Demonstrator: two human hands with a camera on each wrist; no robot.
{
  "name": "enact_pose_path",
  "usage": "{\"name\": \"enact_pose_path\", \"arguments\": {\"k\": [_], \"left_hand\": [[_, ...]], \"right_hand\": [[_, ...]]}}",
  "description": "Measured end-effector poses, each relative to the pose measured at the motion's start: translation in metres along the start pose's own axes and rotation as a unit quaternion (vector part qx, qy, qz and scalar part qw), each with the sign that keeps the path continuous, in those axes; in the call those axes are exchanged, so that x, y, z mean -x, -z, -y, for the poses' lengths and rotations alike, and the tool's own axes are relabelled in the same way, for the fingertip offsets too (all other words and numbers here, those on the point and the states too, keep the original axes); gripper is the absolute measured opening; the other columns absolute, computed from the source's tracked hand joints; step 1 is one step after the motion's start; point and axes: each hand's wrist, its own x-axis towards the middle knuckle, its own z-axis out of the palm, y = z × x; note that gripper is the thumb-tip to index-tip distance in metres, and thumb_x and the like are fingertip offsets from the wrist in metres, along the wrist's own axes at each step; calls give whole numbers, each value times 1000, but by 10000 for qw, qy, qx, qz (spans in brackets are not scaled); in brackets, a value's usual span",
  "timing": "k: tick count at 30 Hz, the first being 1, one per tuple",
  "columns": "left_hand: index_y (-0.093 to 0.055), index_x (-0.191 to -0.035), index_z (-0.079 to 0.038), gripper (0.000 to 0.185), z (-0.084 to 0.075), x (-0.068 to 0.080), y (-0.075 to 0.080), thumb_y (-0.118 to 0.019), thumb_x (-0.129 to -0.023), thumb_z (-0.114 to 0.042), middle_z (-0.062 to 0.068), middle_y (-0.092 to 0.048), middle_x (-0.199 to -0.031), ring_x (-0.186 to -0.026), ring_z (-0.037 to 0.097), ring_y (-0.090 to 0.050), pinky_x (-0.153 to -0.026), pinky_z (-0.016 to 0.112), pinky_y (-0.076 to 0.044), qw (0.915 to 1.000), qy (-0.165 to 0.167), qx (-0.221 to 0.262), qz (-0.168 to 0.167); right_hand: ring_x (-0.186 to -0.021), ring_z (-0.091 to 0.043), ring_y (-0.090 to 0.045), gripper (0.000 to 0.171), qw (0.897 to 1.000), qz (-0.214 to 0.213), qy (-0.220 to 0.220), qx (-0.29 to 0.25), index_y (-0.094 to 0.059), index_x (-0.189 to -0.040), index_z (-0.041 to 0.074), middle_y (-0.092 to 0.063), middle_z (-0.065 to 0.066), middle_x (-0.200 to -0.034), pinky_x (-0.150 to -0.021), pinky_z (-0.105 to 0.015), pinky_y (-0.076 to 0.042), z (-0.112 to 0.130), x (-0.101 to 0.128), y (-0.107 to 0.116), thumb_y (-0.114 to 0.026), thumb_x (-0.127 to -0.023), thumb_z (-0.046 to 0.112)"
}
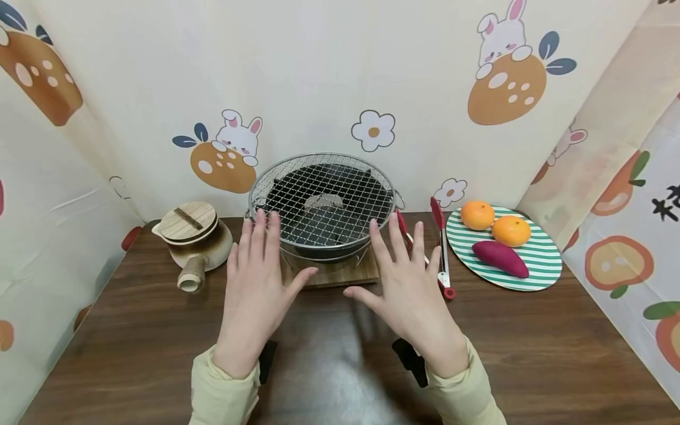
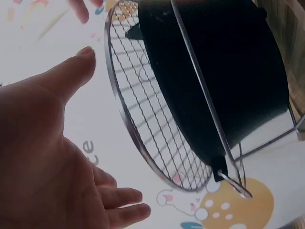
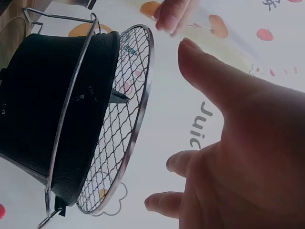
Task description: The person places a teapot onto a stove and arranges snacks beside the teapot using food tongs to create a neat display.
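Both hands are raised in front of a round black charcoal grill (image 1: 332, 252) topped with a wire mesh grate (image 1: 324, 200). The left hand (image 1: 260, 289) has its fingers spread and straight, with nothing in it. Likewise the right hand (image 1: 409, 289) is spread and holds nothing. In the left wrist view the left palm (image 2: 47, 157) is apart from the grate's metal rim (image 2: 127, 114). A gap also separates the right palm (image 3: 257, 157) from the rim in the right wrist view. Red-tipped tongs (image 1: 444, 254) lie just beyond the right fingers.
The grill stands on a wooden board (image 1: 366, 270). At left is a small pot (image 1: 215, 245) with a wooden lid (image 1: 187, 222) and side handle. A striped plate (image 1: 542, 260) at right bears two oranges (image 1: 511, 231) and a purple sweet potato (image 1: 500, 258). Printed curtains surround the brown table (image 1: 329, 378).
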Motion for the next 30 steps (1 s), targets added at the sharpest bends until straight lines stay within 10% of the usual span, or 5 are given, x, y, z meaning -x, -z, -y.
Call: {"name": "enact_pose_path", "arguments": {"k": [9, 19, 30], "left_hand": [[-11, -149, 13, 120, 13, -4, 0, -75, -75, -56, 34, -25, -153, -138, 48, -33, -111, 58, -32, 9981, 549, 216, -155], [-8, -147, 17, 118, 31, -14, -12, -71, -79, -56, 39, -32, -146, -132, 51, -39, -103, 59, -39, 9905, 1043, 446, 783], [-18, -142, 22, 112, 40, -20, -31, -71, -80, -55, 42, -39, -135, -125, 54, -41, -104, 57, -40, 9881, 1008, 342, 1108]], "right_hand": [[-147, -52, 0, 109, 9997, 51, -210, -141, 0, -156, 26, -2, -10, -165, -109, -76, -11, -4, -6, 1, -59, -77, 73], [-147, -50, 6, 110, 9975, 299, -483, -416, 8, -156, 23, 3, -10, -165, -110, -75, -8, -14, -9, 3, -59, -81, 68], [-147, -48, 10, 117, 9932, 451, -825, -682, 20, -152, 21, 11, -10, -164, -109, -76, -8, -29, -16, 3, -57, -80, 72]]}}
